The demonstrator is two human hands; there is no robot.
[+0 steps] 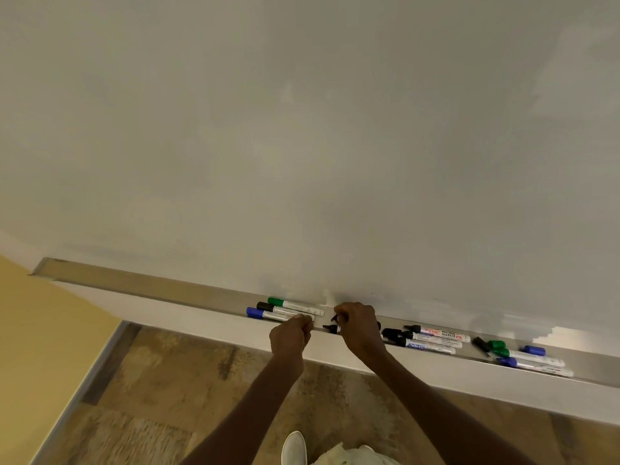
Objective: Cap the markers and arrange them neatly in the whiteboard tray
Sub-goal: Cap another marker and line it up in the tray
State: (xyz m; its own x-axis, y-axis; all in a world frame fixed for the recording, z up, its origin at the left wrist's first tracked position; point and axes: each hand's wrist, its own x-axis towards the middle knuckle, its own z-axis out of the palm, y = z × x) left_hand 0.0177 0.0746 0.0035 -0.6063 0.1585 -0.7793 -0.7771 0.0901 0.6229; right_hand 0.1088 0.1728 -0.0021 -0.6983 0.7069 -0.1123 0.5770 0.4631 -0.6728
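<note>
Blue, black and green capped markers (285, 311) lie in a tidy row at the left of the whiteboard tray (134, 286). Left hand (290, 334) fingers pinch the row's near end; right hand (357, 325) fingers close on an uncapped black marker (330, 328). Best to press its cap on straight until seated, then lay it parallel.

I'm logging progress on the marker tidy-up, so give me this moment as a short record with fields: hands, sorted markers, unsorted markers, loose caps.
left hand: pinching the end of the blue-capped marker in the whiteboard tray
right hand: holding an uncapped black marker
sorted markers: green, black and blue, capped, side by side
unsorted markers: loose cluster right of the hands, another at the far right
loose caps: black, green, blue
</note>
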